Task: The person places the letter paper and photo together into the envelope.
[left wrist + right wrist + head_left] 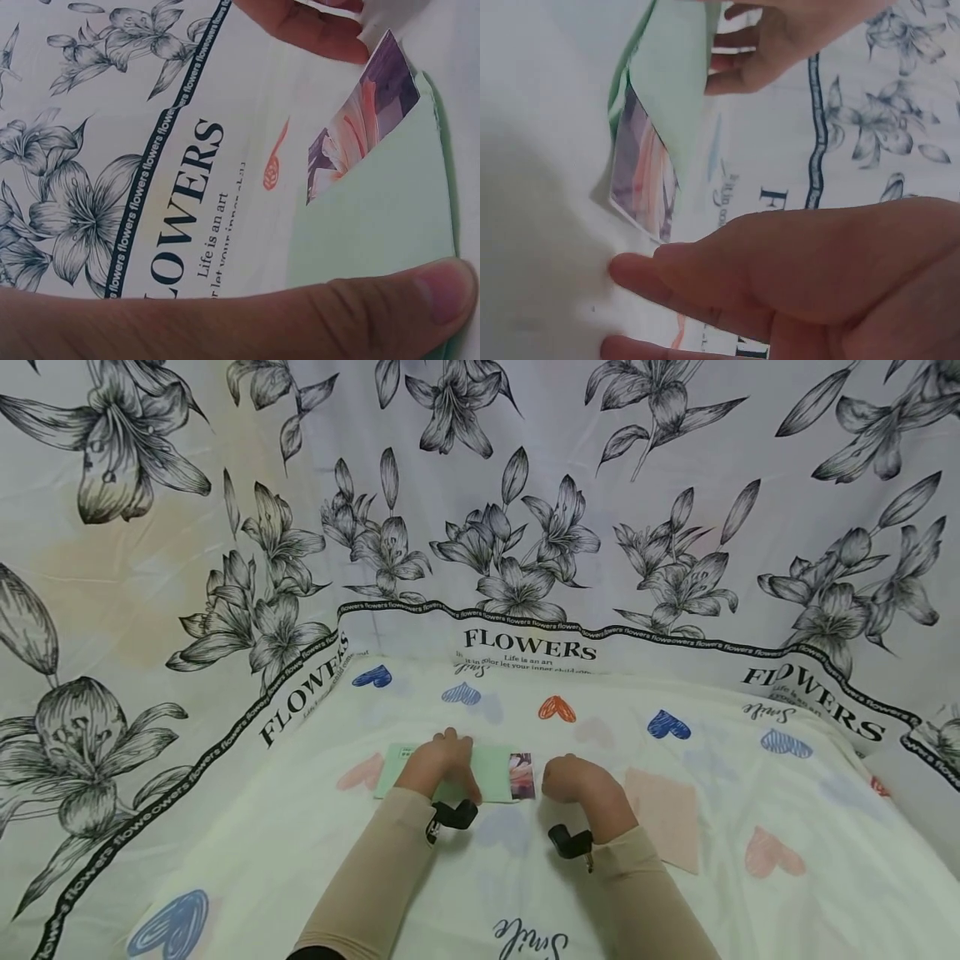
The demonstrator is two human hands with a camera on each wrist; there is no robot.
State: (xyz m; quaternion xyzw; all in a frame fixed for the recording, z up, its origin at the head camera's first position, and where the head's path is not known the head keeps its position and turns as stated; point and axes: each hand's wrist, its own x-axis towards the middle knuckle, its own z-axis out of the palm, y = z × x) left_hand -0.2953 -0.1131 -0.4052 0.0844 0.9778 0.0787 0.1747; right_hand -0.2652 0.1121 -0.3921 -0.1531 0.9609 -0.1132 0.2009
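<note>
A light green envelope (pixel 491 774) lies on the bedding, with a card (pixel 521 776) printed with a pink and purple flower sticking out of its right end. My left hand (pixel 444 766) spans the envelope's width, holding it with the thumb at the near edge and the fingers at the far edge. Just right of the card is my right hand (pixel 573 779). In the right wrist view its fingertips (pixel 630 268) sit a little beyond the card's end (pixel 649 187), with nothing between them.
A pale pink paper piece (pixel 671 818) lies right of the right hand, partly behind the wrist. The white cloth (pixel 300 860) underneath carries printed hearts and words. Behind it rises a flower-printed curtain (pixel 525 460).
</note>
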